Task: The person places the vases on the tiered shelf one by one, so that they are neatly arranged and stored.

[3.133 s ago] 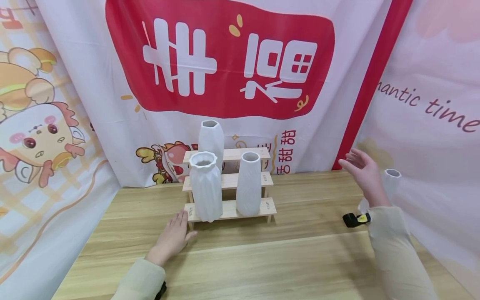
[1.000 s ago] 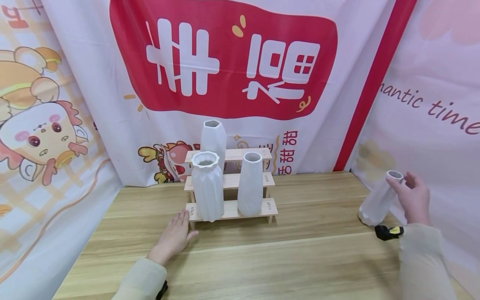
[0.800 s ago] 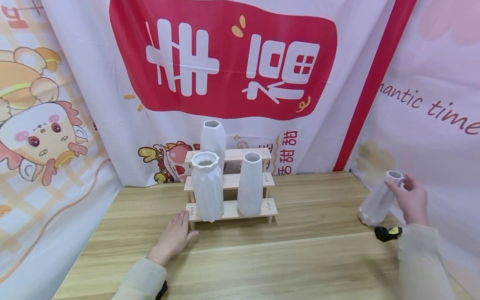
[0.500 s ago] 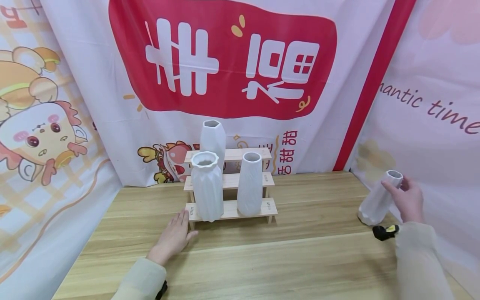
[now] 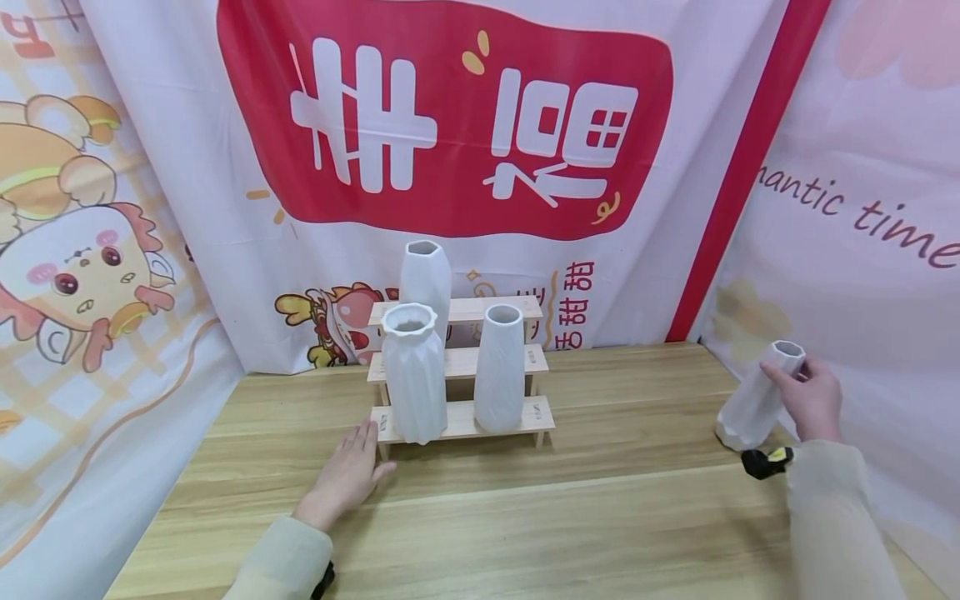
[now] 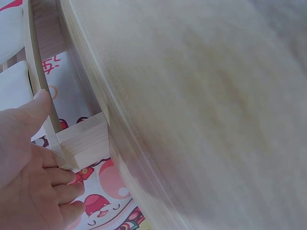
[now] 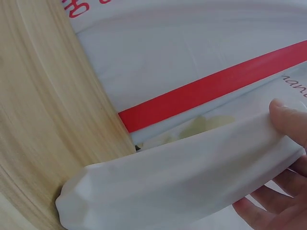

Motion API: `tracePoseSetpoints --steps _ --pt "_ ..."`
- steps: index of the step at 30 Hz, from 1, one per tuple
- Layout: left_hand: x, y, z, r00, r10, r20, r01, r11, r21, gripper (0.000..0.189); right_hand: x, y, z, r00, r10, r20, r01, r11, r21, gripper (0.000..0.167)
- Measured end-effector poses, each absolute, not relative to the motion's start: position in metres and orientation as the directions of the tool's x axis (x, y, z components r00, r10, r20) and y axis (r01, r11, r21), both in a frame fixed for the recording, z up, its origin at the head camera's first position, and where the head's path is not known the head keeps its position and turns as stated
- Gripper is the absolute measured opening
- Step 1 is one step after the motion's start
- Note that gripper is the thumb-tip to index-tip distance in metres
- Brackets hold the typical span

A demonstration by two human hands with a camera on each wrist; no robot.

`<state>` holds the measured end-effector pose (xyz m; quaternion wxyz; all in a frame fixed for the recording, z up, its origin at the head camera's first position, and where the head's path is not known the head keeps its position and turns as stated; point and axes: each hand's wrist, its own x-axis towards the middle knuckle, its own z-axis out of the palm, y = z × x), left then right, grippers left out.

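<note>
At the right side of the wooden table, my right hand (image 5: 813,404) grips a white faceted vase (image 5: 753,404) near its mouth, thumb on one side and fingers on the other. The vase leans a little to the right with its base on the tabletop, and the right wrist view shows its smooth side (image 7: 172,182) below the fingers. My left hand (image 5: 345,479) lies with its fingers extended at the left end of a three-tier wooden stand (image 5: 460,425). In the left wrist view its fingertips are right at the stand's end piece (image 6: 86,141).
On the stand are a ruffle-rimmed white vase (image 5: 414,392), a smooth tapered white vase (image 5: 500,375) and, farther back, an angular white vase (image 5: 425,279). A printed cloth (image 5: 465,217) hangs behind the table (image 5: 600,517), and another cloth (image 5: 862,292) hangs close beside the right-hand vase.
My right hand has come down from above the table to the right-hand vase, and its fingers have closed in around the neck. My left hand has stayed at the stand.
</note>
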<state>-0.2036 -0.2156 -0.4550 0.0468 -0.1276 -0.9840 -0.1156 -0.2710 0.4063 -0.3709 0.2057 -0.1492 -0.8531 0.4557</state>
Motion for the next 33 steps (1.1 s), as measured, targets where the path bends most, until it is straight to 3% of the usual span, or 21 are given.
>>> tracePoseSetpoints --steps 19,33 --pt "-0.204 -0.218 -0.455 -0.963 0.247 0.111 0.266 0.942 0.207 0.073 -0.276 0.389 -0.354 -0.873 0.425 0.239 0.059 0.577 -0.815 0.067" --pt "-0.204 -0.217 -0.456 -0.964 0.241 0.115 0.261 0.940 0.220 0.073 -0.287 0.352 -0.321 -0.894 0.338 0.293 -0.057 0.562 -0.825 0.064"
